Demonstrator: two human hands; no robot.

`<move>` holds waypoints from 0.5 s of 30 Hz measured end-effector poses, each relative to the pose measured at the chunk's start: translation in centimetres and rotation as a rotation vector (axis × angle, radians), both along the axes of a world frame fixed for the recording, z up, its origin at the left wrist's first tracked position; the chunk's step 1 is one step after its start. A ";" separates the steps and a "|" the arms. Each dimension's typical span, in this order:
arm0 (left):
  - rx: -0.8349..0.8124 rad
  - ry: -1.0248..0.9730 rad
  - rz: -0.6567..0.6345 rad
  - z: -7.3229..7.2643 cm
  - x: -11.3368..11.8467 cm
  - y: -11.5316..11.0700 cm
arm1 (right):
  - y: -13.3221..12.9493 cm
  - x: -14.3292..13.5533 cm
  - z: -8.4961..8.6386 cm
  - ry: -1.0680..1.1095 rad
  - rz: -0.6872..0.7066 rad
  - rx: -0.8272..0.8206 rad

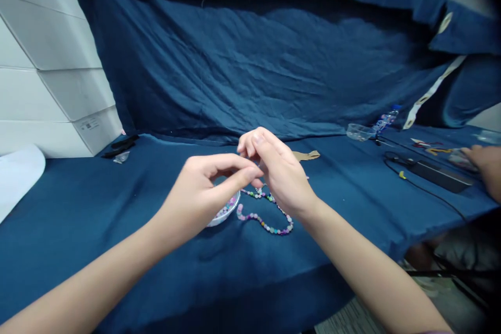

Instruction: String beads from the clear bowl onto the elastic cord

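Bead strand (pixel 273 230): purple, pink, white, some green, teal, orange; lies on desk (pixel 156 271) in a loose curve, bulging right; far part partly hidden.
Strand's pink end: left side, just beside bowl.
Bowl (pixel 219 221): round, upright, left of strand, mostly covered from view.
Loose beads (pixel 231 202): pink, purple, pale, inside bowl.

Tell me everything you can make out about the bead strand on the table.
The bead strand lies in a loose curve on the blue cloth, beside the bowl of beads. Its small, roundish beads look glassy or plastic: purple, pink, white, green and teal, with an orange one. Pinkish beads form the end nearest the bowl. The right hand hides part of the strand, so its other end and any contact with the hand can't be told.
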State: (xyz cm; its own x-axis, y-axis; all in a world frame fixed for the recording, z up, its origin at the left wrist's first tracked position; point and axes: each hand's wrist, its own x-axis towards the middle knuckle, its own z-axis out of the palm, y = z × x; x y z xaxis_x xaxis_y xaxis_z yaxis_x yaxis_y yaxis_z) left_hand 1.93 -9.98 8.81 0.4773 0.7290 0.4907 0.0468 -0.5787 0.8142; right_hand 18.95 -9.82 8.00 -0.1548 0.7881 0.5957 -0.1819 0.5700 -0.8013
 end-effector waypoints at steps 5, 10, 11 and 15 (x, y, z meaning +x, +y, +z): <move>0.223 -0.120 0.331 2.9 -1.1 -1.6 | -1.1 0.3 -0.4 0.038 0.508 -0.384; 0.082 -0.358 0.275 3.8 -2.3 -0.7 | -1.5 0.5 -0.8 -0.119 0.762 -0.361; 0.026 -0.439 0.226 3.8 -2.7 -0.1 | -1.5 0.5 -1.0 -0.126 0.752 -0.361; -0.137 -0.676 0.227 2.9 -6.0 1.3 | -1.4 0.5 -3.0 -0.207 0.613 -0.399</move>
State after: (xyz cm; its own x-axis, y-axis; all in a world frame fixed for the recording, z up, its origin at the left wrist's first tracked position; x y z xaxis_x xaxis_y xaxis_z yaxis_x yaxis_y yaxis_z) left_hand -4.04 -8.70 11.73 -0.0684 0.8501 0.5222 -0.3853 -0.5053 0.7721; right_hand 19.40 -11.19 5.01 -0.7122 0.6744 0.1947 -0.1958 0.0755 -0.9777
